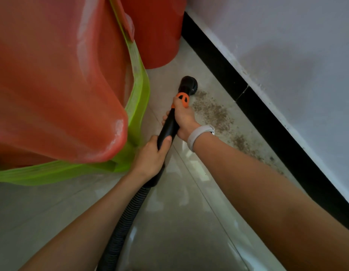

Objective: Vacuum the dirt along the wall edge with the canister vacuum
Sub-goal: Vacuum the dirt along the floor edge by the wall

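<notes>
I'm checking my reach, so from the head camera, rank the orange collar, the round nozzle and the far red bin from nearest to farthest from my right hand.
1. Orange collar: at the right hand's fingertips.
2. Round nozzle: just beyond, on the floor.
3. Far red bin: farthest, by the wall.

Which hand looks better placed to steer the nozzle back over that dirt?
The right hand. It grips the wand nearest the nozzle, beside the dirt; the left hand holds farther back.

Floor tiles [179, 222]: glossy, smooth, reflective. Vacuum wand [167, 130]: matt black plastic; ribbed hose [126, 216]. Dirt [214, 112]: gritty, brown. Skirting [267, 106]: glossy black. Wall [287, 45]: matt paint, scuffed. Red bins [52, 75]: scuffed plastic. Wristband [199, 135]: matt, rubbery.
</notes>
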The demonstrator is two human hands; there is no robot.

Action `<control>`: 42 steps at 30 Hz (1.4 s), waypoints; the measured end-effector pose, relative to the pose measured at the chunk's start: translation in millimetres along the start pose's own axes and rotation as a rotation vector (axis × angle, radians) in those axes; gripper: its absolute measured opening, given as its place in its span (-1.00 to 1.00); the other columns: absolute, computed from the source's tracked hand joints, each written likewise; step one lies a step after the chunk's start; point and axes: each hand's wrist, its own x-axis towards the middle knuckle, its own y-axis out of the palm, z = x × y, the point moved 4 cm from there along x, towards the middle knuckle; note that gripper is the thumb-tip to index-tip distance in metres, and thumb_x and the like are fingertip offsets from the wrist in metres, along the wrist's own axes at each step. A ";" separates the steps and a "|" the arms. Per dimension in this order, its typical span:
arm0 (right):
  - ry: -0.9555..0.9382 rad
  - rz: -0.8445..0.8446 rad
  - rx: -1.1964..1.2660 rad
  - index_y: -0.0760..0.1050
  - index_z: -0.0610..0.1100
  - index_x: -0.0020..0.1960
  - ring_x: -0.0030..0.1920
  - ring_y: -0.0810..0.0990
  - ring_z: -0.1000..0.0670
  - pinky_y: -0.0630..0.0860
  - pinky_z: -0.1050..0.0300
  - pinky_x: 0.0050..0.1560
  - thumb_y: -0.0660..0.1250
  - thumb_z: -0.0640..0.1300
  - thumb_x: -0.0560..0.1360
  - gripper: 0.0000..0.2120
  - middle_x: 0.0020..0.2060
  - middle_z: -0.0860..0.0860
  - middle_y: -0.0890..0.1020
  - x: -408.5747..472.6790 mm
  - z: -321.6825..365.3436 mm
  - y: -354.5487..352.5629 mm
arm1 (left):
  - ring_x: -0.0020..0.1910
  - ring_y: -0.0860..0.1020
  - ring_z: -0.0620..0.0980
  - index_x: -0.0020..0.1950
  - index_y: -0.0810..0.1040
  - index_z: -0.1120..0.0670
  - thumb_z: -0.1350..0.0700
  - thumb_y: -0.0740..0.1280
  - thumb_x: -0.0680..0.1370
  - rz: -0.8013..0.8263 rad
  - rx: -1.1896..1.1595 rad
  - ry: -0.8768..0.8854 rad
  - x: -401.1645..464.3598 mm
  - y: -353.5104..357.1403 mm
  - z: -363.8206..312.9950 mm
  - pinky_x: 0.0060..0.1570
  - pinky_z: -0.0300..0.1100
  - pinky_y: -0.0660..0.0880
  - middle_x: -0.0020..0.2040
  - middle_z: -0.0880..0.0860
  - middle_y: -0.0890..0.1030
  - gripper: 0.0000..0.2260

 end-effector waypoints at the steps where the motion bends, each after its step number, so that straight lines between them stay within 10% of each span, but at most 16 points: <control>1: 0.004 -0.007 0.018 0.34 -0.18 -0.19 -0.47 0.44 -0.04 0.47 0.11 -0.42 0.22 -0.08 0.56 -0.78 -0.42 -0.09 0.41 -1.6 -1.0 -3.3 | -0.27 0.54 0.09 -0.08 0.43 0.08 -0.18 0.09 0.57 0.012 0.019 0.012 -1.7 0.8 -0.5 -0.32 -0.12 0.34 -0.29 0.03 0.55 -0.65; 42: -0.011 -0.100 0.106 0.32 -0.19 -0.02 -0.46 0.47 -0.05 0.51 0.09 -0.41 0.20 -0.10 0.58 -0.85 -0.37 -0.10 0.42 -23.9 15.5 -84.6 | -0.24 0.58 0.10 -0.17 0.46 0.04 -0.12 0.18 0.57 0.217 -0.075 0.116 -3.7 47.2 -33.0 -0.14 0.02 0.50 -0.25 0.08 0.60 -0.73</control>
